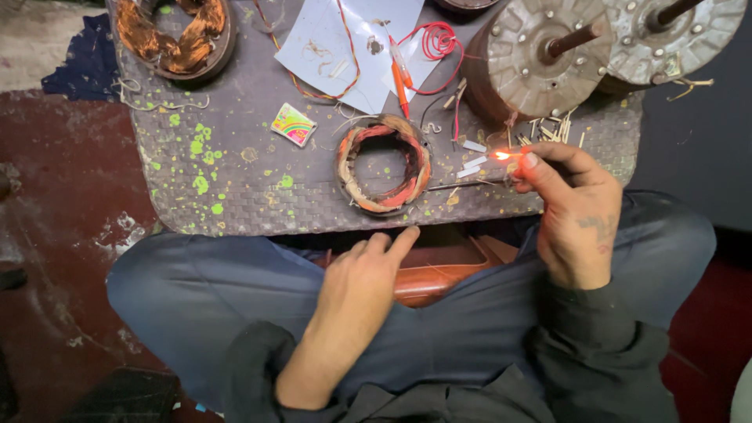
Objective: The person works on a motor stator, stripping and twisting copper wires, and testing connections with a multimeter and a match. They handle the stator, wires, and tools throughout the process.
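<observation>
- right hand (576, 211) pinches a lit match (509, 156) between thumb and fingertips, fingers clamped together on the stick; flame burns at the tip, just over the right edge of the board
- left hand (360, 286) holds nothing, lies on the lap, fingers loosely together, index stretched forward to the near edge of the board (235, 157), not touching the stator
- wound stator ring (384, 164) sits mid-board, just left of the flame; winding wrapped in red and tan tape, looks fully wound and bound
- a thin metal rod (462, 186) lies between the stator and the right hand, on the board
- my read: winding done, lead work in hand; flame is lit but apart from the stator, so whatever heating is meant has not reached the coil yet
- spent match sticks (552, 127) piled near the big motor housing (540, 55), so several already used by the look of it
- second motor end cover (677, 31) with shaft at top right, untouched
- another stator with bare copper winding (172, 35) at top left, well apart from both hands
- red wire coil (439, 39) and an orange-handled tool (401, 78) lie on a white paper sheet (337, 47) behind the stator
- packages: one small flat matchbox-like packet (294, 124), square-ish, pink and green with rainbow stripes, left of the stator; print too small to tell
- board carries green paint spatter; no signs or other labels in view
</observation>
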